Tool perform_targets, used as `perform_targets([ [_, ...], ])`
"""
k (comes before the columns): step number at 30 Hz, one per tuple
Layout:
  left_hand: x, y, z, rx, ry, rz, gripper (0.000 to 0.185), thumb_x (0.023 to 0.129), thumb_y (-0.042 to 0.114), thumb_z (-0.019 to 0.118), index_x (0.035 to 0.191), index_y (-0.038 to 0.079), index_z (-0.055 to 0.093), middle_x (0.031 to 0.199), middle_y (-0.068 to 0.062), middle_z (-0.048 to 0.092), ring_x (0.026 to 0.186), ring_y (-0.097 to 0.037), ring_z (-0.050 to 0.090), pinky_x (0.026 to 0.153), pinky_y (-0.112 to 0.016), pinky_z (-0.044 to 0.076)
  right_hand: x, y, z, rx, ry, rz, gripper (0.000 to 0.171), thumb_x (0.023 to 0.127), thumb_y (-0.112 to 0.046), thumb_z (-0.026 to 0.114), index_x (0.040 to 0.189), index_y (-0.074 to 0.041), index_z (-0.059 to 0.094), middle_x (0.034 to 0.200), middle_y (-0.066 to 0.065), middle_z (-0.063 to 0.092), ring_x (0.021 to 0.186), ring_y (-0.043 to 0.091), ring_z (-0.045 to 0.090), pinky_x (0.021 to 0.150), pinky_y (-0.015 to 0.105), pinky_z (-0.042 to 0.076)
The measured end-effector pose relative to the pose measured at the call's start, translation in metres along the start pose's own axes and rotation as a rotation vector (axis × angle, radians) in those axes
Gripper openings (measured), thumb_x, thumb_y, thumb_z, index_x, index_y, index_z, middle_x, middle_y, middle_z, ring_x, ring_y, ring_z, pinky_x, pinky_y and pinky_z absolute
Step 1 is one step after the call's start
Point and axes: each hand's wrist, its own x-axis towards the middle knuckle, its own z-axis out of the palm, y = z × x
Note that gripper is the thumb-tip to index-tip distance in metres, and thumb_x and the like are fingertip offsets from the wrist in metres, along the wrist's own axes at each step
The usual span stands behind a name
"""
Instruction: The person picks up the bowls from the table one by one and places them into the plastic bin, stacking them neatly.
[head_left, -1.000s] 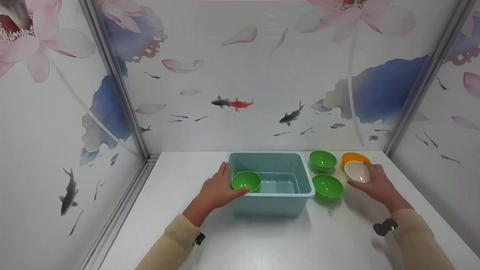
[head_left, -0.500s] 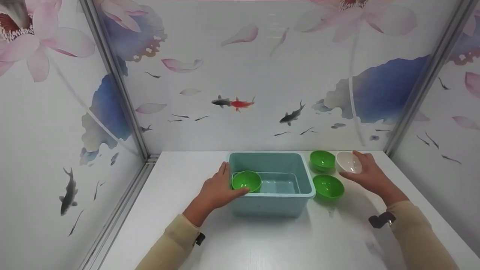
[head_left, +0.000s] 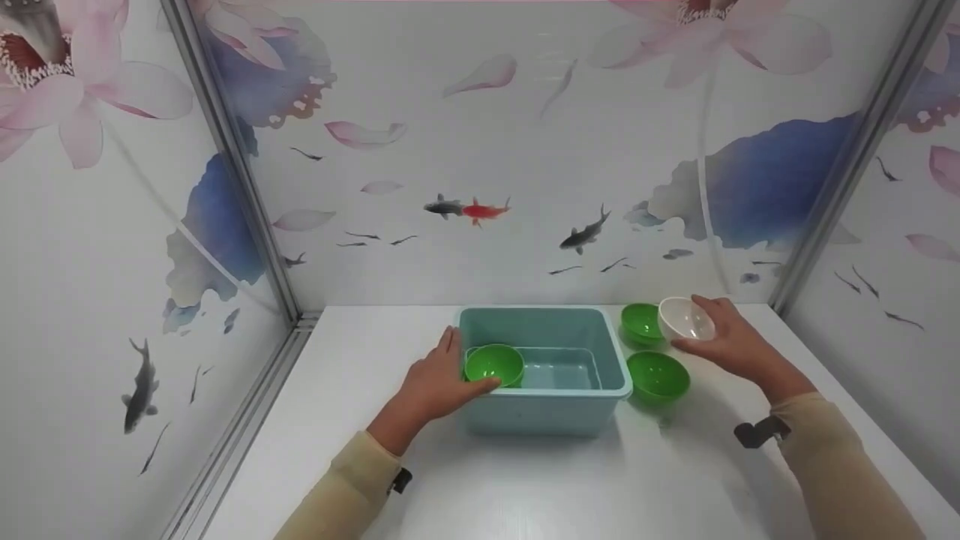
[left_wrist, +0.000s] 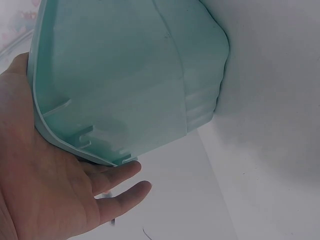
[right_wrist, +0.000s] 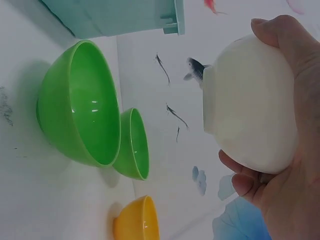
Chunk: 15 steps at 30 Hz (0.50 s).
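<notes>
1. You have two loose green plastic bowls on the white counter (head_left: 525, 487), just right of the bin: the nearer green bowl (head_left: 658, 376) and the farther green bowl (head_left: 640, 323).
2. In your right wrist view, a small orange plastic bowl (right_wrist: 138, 219) stands upright on the counter beyond the two green ones, apart from them.
3. Around the counter you see white wall panels (head_left: 480, 150) printed with pink lotus flowers, blue leaves and small fish, one of them red.
4. Grey metal corner posts (head_left: 232, 165) join the panels at both back corners.
</notes>
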Motion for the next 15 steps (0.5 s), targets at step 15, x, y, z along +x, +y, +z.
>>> perform_targets([
  [15,0.001,-0.001,0.001,0.005,-0.002,-0.005,0.133,0.089,0.093,0.057,0.177,0.002,0.015,0.183,-0.018,0.017,0.161,-0.042,0.038,0.123,-0.066,0.038,0.005,-0.013,0.004,-0.021,-0.020,-0.031,0.102,0.097,-0.049,0.084,0.170,0.003,0.033,0.150,0.030,0.044,0.132,0.053,0.054,0.106,0.077,0.046],
])
